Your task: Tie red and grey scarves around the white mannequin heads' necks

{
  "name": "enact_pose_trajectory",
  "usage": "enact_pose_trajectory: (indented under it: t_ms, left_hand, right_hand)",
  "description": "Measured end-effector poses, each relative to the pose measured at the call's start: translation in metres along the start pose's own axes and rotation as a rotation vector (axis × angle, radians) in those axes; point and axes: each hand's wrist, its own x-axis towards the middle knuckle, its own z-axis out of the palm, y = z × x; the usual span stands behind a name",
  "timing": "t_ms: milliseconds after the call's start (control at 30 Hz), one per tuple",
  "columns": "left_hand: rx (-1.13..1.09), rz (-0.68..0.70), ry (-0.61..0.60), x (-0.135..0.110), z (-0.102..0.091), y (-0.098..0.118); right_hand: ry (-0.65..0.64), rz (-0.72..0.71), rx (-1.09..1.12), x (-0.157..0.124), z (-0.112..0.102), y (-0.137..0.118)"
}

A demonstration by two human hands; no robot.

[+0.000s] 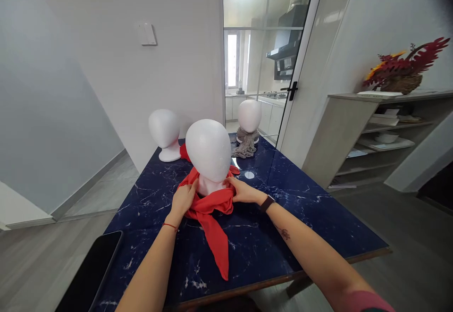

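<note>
A white foam mannequin head stands upright near the middle of the table. Around its neck lies a red scarf, with one pointed end hanging toward me across the tabletop. My left hand grips the scarf at the left side of the neck, thumb toward the foam. On the right side of the neck, my right hand pinches the scarf's folds. The fingertips of both hands are partly hidden by the cloth.
Behind stand a bare white foam head, with red cloth beside its base, and another foam head with a grey scarf. A black phone-like device lies at the near left of the blue marbled table. Shelves stand right.
</note>
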Motion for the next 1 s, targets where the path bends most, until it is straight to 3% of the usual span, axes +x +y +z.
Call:
enact_pose_trajectory:
  t_ms: [100, 233, 433, 633, 800, 1000]
  left_hand:
    - [0.234, -0.050, 0.058, 0.001, 0.002, -0.004]
    - [0.323, -0.029, 0.140, 0.002, 0.007, -0.008]
    - [0.180, -0.076, -0.002, 0.007, 0.014, -0.012]
    - [0.255, -0.123, -0.085, 0.005, 0.021, -0.012]
    - [0.149, -0.030, -0.119, 0.007, 0.026, -0.016]
    - [-0.059, 0.058, -0.075, 0.007, 0.035, -0.019]
  right_hand:
    - [-0.058, 0.075, 0.206, 0.001, -0.008, 0.011]
    - [0.075, 0.198, 0.167, 0.001, -0.011, 0.026]
    - [0.076, 0.256, 0.391, 0.000, -0.019, 0.029]
    - [0.549, 0.198, 0.388, 0.020, 0.001, 0.008]
    - [0.658, 0.094, 0.385, 0.048, 0.034, -0.009]
    - [0.760, 0.242, 0.383, 0.069, 0.045, -0.015]
